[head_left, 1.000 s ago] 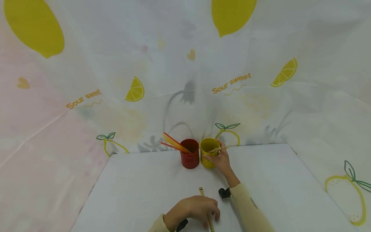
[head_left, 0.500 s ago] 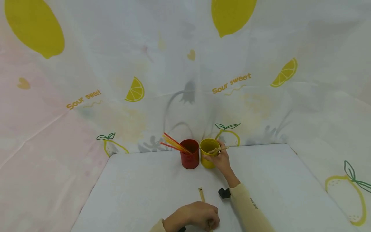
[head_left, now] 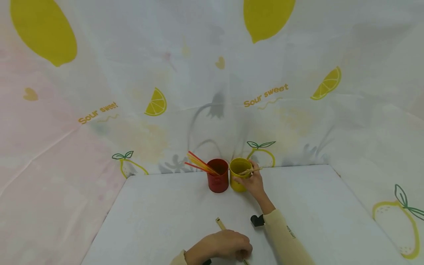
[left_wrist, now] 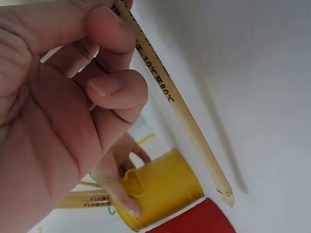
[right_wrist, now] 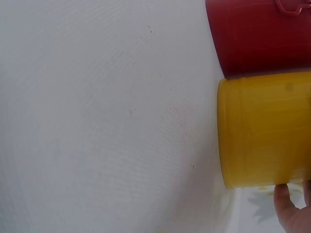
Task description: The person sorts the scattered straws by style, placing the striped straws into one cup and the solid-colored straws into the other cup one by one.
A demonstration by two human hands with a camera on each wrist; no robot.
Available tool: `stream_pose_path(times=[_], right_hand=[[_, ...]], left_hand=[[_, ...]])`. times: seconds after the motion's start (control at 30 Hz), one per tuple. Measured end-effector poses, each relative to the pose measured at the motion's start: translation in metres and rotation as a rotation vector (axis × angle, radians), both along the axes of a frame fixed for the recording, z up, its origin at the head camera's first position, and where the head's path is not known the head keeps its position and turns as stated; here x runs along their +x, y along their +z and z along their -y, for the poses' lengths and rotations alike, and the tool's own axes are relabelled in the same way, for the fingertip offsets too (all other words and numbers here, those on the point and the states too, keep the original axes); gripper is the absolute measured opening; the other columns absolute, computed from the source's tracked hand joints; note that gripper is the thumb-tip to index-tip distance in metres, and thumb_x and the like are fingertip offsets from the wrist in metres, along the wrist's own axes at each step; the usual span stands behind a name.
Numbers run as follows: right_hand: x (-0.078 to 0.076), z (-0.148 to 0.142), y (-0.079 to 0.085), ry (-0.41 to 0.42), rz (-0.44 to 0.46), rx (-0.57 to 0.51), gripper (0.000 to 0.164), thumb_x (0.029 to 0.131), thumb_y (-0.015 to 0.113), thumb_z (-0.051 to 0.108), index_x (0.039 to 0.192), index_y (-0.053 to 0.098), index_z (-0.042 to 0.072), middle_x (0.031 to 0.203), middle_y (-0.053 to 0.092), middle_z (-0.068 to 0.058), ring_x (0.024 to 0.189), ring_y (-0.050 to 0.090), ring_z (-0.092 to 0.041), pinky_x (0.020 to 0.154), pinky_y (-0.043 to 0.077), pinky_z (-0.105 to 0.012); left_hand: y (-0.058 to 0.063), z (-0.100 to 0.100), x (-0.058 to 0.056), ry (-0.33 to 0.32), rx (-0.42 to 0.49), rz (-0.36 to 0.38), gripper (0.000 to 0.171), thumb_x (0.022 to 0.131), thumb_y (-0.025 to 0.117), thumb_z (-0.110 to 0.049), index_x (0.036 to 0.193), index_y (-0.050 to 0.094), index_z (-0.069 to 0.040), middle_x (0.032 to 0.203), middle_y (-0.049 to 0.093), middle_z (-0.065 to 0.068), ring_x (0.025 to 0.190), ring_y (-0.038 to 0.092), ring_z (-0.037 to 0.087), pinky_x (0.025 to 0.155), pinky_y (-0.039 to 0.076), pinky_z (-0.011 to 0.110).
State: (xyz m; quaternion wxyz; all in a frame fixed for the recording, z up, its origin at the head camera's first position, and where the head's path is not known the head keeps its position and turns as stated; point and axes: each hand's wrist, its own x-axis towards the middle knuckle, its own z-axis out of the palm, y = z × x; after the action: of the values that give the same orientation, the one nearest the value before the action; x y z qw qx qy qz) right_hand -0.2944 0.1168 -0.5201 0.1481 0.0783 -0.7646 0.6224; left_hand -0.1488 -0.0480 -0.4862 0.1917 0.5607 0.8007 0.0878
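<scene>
My left hand [head_left: 228, 244] pinches a paper-wrapped straw [left_wrist: 187, 119] near the table's front. Its far end points toward the pails, and printed lettering runs along the tan wrapper. My right hand [head_left: 255, 184] grips the side of a yellow pail [head_left: 236, 186], thumb at the front and fingers around the right. More wrapped straws [left_wrist: 87, 200] lean out of that pail, past the right hand. In the right wrist view only some fingertips of the right hand show, against the pail's wall.
A red pail [head_left: 217, 186] stands beside the yellow one, with several red and orange straws [head_left: 200, 163] leaning left out of it. Both are near the back edge of the white table [head_left: 159, 213]. Behind hangs a lemon-print cloth [head_left: 205, 81].
My left fingers have closed on the wrapped straw, which was lying beneath them. Its far end has swung left. The right hand stays on the yellow pail.
</scene>
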Motion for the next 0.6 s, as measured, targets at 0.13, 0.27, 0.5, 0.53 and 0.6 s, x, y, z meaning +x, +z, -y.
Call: stream_pose_path(times=[0.13, 0.27, 0.5, 0.53, 0.6], right_hand=[[0.0, 0.0, 0.0, -0.019, 0.019, 0.016, 0.094, 0.07, 0.091, 0.013, 0.145, 0.035, 0.008, 0.134, 0.053, -0.016, 0.122, 0.049, -0.032, 0.106, 0.036, -0.052], [0.0, 0.001, 0.001, -0.024, 0.032, 0.028, 0.095, 0.07, 0.091, 0.015, 0.145, 0.034, 0.008, 0.135, 0.052, -0.016, 0.122, 0.049, -0.032, 0.106, 0.036, -0.052], [0.002, 0.0, 0.002, -0.035, 0.006, 0.045, 0.096, 0.069, 0.092, 0.015, 0.145, 0.036, 0.006, 0.133, 0.053, -0.018, 0.121, 0.05, -0.034, 0.102, 0.038, -0.053], [0.002, 0.0, 0.002, -0.034, 0.0, 0.043, 0.095, 0.069, 0.092, 0.015, 0.145, 0.036, 0.006, 0.132, 0.053, -0.018, 0.12, 0.051, -0.034, 0.101, 0.038, -0.053], [0.002, 0.0, 0.001, -0.037, -0.007, 0.041, 0.094, 0.068, 0.092, 0.015, 0.145, 0.037, 0.007, 0.131, 0.054, -0.018, 0.119, 0.052, -0.034, 0.099, 0.039, -0.053]], left_hand=[[0.01, 0.001, -0.005, 0.024, 0.078, 0.052, 0.014, 0.09, 0.07, -0.005, 0.093, 0.064, -0.017, 0.083, 0.052, -0.013, 0.073, 0.044, -0.005, 0.066, 0.036, 0.006], [0.023, 0.004, -0.01, 0.035, 0.181, 0.064, 0.016, 0.09, 0.071, -0.005, 0.095, 0.062, -0.017, 0.086, 0.054, -0.012, 0.077, 0.047, -0.007, 0.07, 0.038, 0.006], [0.051, 0.011, -0.017, 0.013, 0.461, 0.035, 0.017, 0.091, 0.071, -0.006, 0.1, 0.06, -0.015, 0.093, 0.058, -0.008, 0.087, 0.05, -0.008, 0.079, 0.042, 0.007], [0.055, 0.011, -0.019, 0.007, 0.5, 0.026, 0.017, 0.091, 0.071, -0.006, 0.1, 0.06, -0.015, 0.093, 0.058, -0.008, 0.087, 0.05, -0.008, 0.079, 0.043, 0.007], [0.063, 0.013, -0.023, 0.006, 0.572, 0.012, 0.016, 0.091, 0.071, -0.007, 0.101, 0.06, -0.014, 0.094, 0.058, -0.007, 0.088, 0.051, -0.006, 0.078, 0.044, 0.009]])
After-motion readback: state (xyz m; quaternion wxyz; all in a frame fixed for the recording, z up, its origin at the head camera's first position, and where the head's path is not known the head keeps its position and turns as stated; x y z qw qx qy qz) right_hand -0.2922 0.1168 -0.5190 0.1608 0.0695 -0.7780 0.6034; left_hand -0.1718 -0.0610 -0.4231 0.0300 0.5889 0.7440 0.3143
